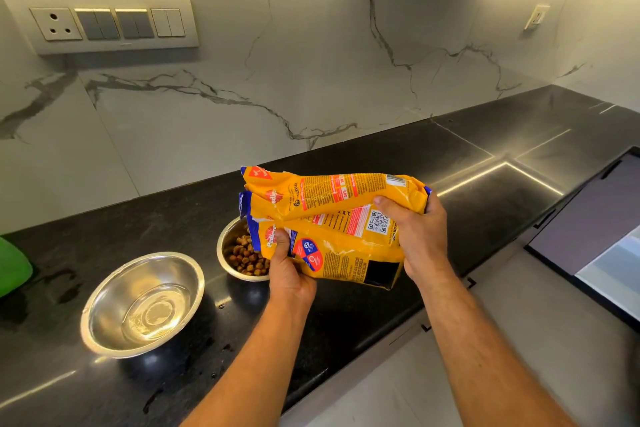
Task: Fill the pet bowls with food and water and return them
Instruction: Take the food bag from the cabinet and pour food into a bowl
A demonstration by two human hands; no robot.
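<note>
Two steel bowls stand on the black counter (467, 211). The nearer left bowl (104, 319) holds clear water. The right bowl (223, 250) holds brown kibble (246, 258) and is partly hidden behind a yellow pet food bag (339, 218). The bag lies sideways above that bowl, its open mouth pointing left over it. My left hand (289, 274) grips the bag near its mouth from below. My right hand (419, 236) grips the bag's bottom end.
A green object (12, 267) sits at the counter's far left edge, with water spots around it. A switch panel (104, 22) is on the marble wall behind. An open drawer or dark appliance (588, 218) juts out at the right, below the counter edge.
</note>
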